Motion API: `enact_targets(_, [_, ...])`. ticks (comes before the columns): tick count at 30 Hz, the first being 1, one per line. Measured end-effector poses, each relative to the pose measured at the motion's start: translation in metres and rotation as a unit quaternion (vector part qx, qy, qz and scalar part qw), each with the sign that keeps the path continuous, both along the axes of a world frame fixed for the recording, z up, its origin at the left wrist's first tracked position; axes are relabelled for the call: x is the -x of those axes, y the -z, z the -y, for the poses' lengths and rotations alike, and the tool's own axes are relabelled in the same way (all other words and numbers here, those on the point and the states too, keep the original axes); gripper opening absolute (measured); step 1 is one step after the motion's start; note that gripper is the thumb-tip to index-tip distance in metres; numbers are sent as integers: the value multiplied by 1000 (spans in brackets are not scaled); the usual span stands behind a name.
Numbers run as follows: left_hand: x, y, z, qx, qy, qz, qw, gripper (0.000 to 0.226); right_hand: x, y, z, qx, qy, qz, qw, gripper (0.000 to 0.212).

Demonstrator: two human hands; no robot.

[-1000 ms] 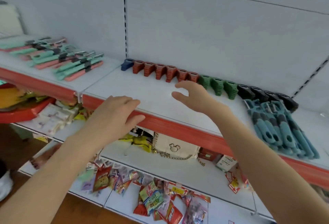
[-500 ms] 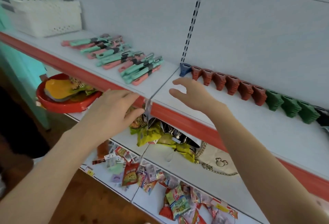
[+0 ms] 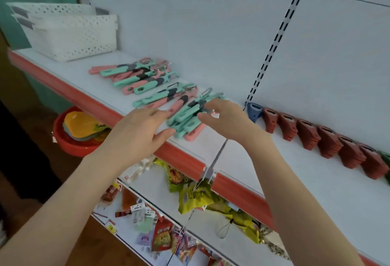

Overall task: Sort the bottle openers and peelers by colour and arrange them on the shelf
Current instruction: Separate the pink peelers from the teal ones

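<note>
A loose pile of mint-green and pink peelers (image 3: 156, 88) lies on the left part of the white shelf (image 3: 242, 160). My left hand (image 3: 140, 130) hovers at the pile's near end, fingers relaxed, tips close to a green handle. My right hand (image 3: 223, 115) reaches over the pile's right end, fingers loosely curved above the peelers and holding nothing. To the right, a blue bottle opener (image 3: 254, 111) heads a row of several red bottle openers (image 3: 325, 139) along the back wall; a green one (image 3: 387, 160) is cut off at the edge.
Two white perforated baskets (image 3: 73, 33) stand at the shelf's far left. A clear divider (image 3: 213, 164) splits the shelf at its red front lip. Below are a red basin (image 3: 71, 139), yellow-green packets (image 3: 200, 196) and small hanging packets (image 3: 164, 236).
The view has swung left from the opener row to the peeler pile. Both hands moved left and forward with it and now sit over the pile's right end.
</note>
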State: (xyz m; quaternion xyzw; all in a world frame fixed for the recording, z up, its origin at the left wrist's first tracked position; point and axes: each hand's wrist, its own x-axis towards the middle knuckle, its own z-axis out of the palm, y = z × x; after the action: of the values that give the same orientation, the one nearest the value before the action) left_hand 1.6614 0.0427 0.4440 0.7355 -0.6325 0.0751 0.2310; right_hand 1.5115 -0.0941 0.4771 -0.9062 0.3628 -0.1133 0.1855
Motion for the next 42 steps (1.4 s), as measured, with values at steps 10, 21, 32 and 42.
enact_targets(10, [-88,9,50,-3,42,-10,999,49,-49,7,10,14,189,-29,981,43])
enact_targets(21, [-132,15,117,-59,141,-29,988,33,-95,10,-4,-68,316,-35,946,40])
enact_targets(32, [-145,11,140,-144,149,-81,975,33,-109,5,9,-132,336,-53,931,34])
enact_targets(42, [-143,7,139,-196,117,-107,968,47,-104,6,13,-180,343,23,922,38])
